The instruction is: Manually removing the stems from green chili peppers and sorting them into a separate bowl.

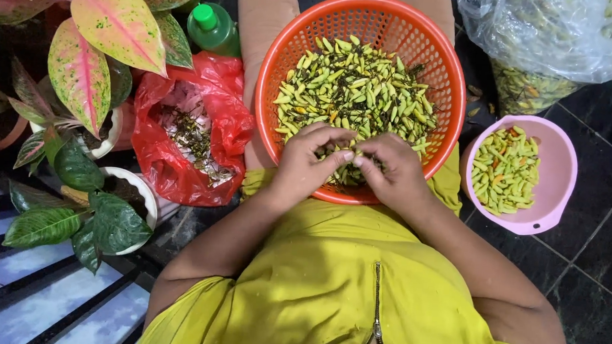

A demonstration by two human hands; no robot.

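Our left hand (305, 166) and right hand (395, 172) pinch one small chili (353, 157), fingertips closed narrow, at near rim of orange basket (269, 67) on lap. Basket mostly full; pink bowl (560, 169) half filled; stems in red bag (220, 86).

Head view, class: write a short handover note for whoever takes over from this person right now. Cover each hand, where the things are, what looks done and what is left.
Left hand and right hand: fingertips meet over the near side of the orange basket, pinching one small chilli; the grip itself is too small to see clearly.
Orange basket rests on the lap, full of pale green chillies.
Pink bowl on the floor, right: holds some chillies.
Red bag, left: holds dark stem scraps.
Done: the bowl's small share. Left: the basket's large heap.
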